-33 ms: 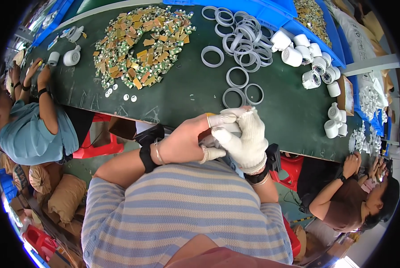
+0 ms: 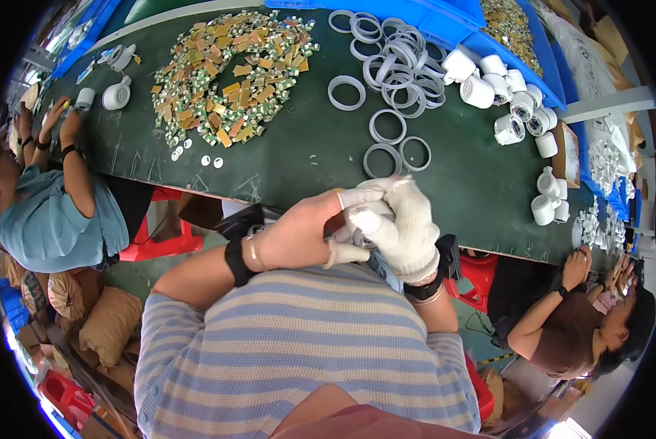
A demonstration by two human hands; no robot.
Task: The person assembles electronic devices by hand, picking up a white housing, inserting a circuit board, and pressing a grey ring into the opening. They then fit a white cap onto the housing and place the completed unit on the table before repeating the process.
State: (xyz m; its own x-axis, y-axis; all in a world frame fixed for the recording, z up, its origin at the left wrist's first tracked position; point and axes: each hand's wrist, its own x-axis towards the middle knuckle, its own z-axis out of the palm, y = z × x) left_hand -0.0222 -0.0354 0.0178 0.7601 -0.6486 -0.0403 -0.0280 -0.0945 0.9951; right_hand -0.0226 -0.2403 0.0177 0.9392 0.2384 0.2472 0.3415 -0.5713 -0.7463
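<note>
Both my hands meet at the table's near edge, in front of my striped top. White finger covers sit on the thumb and fingers of my left hand [image 2: 302,230]. A white knitted glove covers my right hand [image 2: 407,233]. Between them they grip a white plastic housing [image 2: 359,238], mostly hidden by the fingers. Just beyond my fingers lie loose pale grey rings [image 2: 382,160], with a heap of such rings [image 2: 405,55] farther back. Similar white housings [image 2: 477,93] are grouped to the right.
A big pile of small green and tan circuit boards [image 2: 225,80] covers the table's [image 2: 299,154] left middle. White discs [image 2: 206,161] lie near it. Blue bins [image 2: 445,22] line the back. Co-workers sit left [image 2: 57,212] and right [image 2: 562,329], and a cardboard box [image 2: 567,155] stands at right.
My hands have shifted slightly around the housing, and a little more of its grey-white surface shows between them. The things on the table stay where they were.
</note>
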